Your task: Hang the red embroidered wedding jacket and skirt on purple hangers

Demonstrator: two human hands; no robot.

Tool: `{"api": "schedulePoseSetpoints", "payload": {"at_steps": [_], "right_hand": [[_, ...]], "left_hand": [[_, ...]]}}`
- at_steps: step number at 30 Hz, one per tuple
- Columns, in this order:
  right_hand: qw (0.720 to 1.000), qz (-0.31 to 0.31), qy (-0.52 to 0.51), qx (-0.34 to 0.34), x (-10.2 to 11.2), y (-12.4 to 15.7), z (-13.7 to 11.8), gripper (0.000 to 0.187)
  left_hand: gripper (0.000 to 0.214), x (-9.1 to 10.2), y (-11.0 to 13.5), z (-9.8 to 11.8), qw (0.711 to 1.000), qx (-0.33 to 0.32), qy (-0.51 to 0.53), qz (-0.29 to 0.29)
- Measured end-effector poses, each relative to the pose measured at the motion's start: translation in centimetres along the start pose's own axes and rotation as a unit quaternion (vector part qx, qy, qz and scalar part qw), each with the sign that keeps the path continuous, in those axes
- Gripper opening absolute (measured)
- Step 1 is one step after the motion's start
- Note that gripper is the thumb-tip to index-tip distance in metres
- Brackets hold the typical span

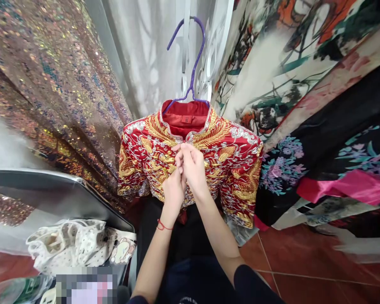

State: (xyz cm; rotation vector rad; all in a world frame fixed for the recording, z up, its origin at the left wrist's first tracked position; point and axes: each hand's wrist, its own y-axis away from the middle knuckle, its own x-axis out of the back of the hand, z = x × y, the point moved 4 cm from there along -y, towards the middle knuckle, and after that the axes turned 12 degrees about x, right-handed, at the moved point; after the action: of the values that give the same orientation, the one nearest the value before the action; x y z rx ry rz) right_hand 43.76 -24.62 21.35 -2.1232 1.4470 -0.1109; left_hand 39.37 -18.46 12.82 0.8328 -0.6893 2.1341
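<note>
A red jacket (240, 154) with gold and silver embroidery, short sleeves and a stand-up collar hangs in front of me on a purple hanger (196, 63). A small tag (186, 119) marked S shows inside its collar. Both hands are closed at the front opening, just below the collar. My right hand (191, 164) pinches the jacket's front edge near the top. Close beside it and a little lower, my left hand (175, 185) grips the same front edge, with a red cord around its wrist. The fingers hide the fastening between them.
A sequined curtain (82, 76) hangs at the left, and patterned garments (278, 164) hang at the right. A dark chair (82, 185) at the lower left holds a white spotted cloth (72, 242); a plastic bottle (25, 289) lies near it. Red tiles (304, 257) cover the floor.
</note>
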Motion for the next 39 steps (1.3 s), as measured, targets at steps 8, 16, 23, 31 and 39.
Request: {"api": "schedulePoseSetpoints", "payload": {"at_steps": [8, 16, 23, 31, 39], "right_hand": [[0.975, -0.054, 0.213, 0.041, 2.4, -0.3, 1.3, 0.040], [0.894, 0.010, 0.440, 0.083, 3.5, -1.9, 0.5, 0.053], [0.823, 0.009, 0.556, 0.115, 4.8, -2.3, -0.6, 0.064], [0.714, 0.098, 0.610, 0.329, 8.0, -4.7, -6.5, 0.045], [0.672, 0.068, 0.681, 0.282, 9.2, -9.8, -0.5, 0.057]], "left_hand": [[0.034, 3.6, -1.2, 0.8, 0.981, -0.099, 0.152, 0.065], [0.039, 10.7, -5.8, 5.3, 0.951, -0.263, -0.023, 0.163], [0.031, 11.3, -7.1, 6.0, 0.918, -0.324, -0.041, 0.224], [0.062, 13.7, -12.2, 5.4, 0.935, -0.282, -0.024, 0.213], [0.056, 10.6, -15.1, 1.9, 0.934, -0.196, -0.068, 0.291]]}}
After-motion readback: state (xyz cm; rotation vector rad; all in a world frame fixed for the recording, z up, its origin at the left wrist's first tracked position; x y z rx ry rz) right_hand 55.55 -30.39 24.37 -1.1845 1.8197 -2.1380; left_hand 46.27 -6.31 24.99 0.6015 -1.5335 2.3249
